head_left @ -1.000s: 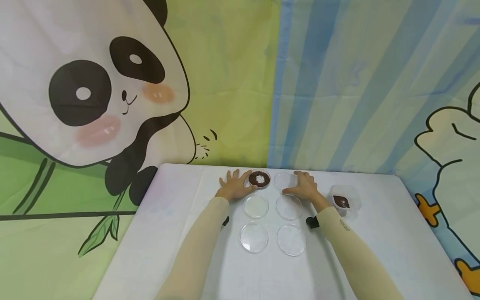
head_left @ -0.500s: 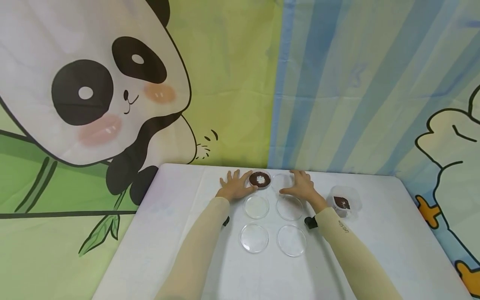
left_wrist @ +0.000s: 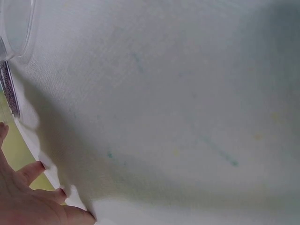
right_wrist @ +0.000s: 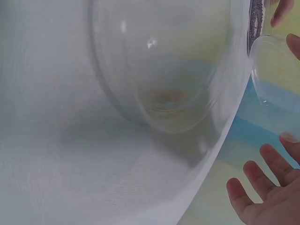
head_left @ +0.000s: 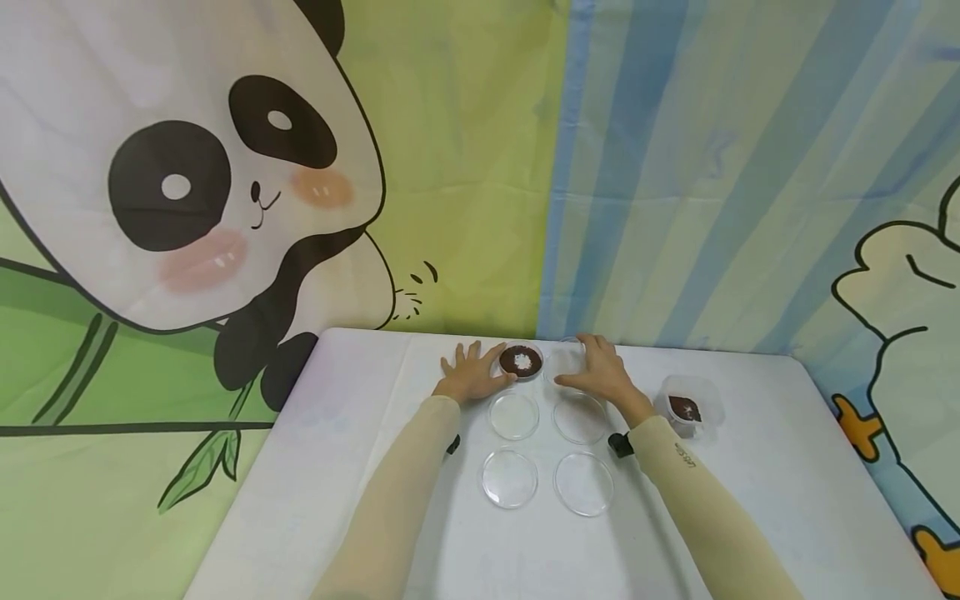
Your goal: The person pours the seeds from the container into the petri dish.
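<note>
A round clear petri dish [head_left: 531, 367] of dark brown granules, with a white patch in the middle, sits near the table's back edge. My left hand [head_left: 471, 375] is at its left side, thumb and index finger at the rim, other fingers spread toward the tabletop. Just right of it, my right hand [head_left: 602, 372] pinches an empty clear round dish or lid [right_wrist: 276, 89] between thumb and index finger; it stands tilted in the right wrist view. The other fingers of that hand extend away from it. In the left wrist view the filled dish [left_wrist: 10, 91] shows at the left edge.
Clear round dishes lie in two rows nearer me: one pair [head_left: 513, 415] [head_left: 579, 417] just below my hands, another pair [head_left: 509, 478] [head_left: 584, 483] closer. A clear plastic tub [head_left: 708, 396] with brown granules stands at right. Behind the table [head_left: 405, 333] hangs a printed curtain [head_left: 465, 208].
My right hand has shifted slightly left with the clear dish or lid, which has tilted up toward the filled dish. My left hand has stayed at the filled dish.
</note>
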Available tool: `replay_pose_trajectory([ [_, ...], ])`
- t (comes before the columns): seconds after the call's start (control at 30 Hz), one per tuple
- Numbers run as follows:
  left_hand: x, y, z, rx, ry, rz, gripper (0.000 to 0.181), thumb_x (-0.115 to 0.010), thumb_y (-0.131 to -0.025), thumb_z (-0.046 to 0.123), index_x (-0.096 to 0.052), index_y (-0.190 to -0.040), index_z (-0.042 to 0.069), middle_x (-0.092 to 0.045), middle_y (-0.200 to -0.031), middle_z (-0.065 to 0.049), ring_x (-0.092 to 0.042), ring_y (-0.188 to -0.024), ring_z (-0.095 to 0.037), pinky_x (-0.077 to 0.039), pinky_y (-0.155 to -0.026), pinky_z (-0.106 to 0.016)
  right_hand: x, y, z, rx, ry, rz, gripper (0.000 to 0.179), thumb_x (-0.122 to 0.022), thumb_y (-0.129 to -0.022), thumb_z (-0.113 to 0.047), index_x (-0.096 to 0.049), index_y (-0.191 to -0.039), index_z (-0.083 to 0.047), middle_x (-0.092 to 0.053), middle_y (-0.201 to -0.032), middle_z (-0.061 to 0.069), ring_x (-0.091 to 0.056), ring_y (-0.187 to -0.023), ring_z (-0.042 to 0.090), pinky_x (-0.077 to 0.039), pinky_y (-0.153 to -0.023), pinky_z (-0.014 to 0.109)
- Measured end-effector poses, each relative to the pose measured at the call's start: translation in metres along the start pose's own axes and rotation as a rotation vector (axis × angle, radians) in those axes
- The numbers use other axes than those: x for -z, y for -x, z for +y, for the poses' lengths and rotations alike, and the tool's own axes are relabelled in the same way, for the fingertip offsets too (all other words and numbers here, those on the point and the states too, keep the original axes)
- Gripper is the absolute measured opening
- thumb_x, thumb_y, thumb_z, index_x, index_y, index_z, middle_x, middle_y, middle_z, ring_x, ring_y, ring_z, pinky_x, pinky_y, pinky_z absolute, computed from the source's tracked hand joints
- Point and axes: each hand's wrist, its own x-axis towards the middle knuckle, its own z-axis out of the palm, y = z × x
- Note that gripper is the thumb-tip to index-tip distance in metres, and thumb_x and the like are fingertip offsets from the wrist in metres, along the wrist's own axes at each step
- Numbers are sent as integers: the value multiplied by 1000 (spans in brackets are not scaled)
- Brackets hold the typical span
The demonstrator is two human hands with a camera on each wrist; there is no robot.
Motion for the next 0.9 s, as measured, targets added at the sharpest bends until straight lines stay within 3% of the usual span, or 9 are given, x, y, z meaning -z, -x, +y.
replay_pose_trajectory([
  [0.5,-4,-2,-3,-2,1,-10,79,-45,-90,76,-23,-158,42,-19,-163,-17,-8,-147,-50,-11,-107,-76,-7,-6,-14,86,-38,-3,97,-87,-73,-44,-39,-147,-3,-40,-148,23,-37,-135,42,-35,-107,59],
  [0.9,-3,-4,-3,-2,-19,-9,80,-43,-89,79,-22,-158,44,-19,-163,-16,-9,-147,-49,-12,-107,-75,-10,-19,-31,136,-200,-41,97,-87,-78,-36,-34,-150,1,-43,-148,23,-41,-134,42,-36,-106,58],
])
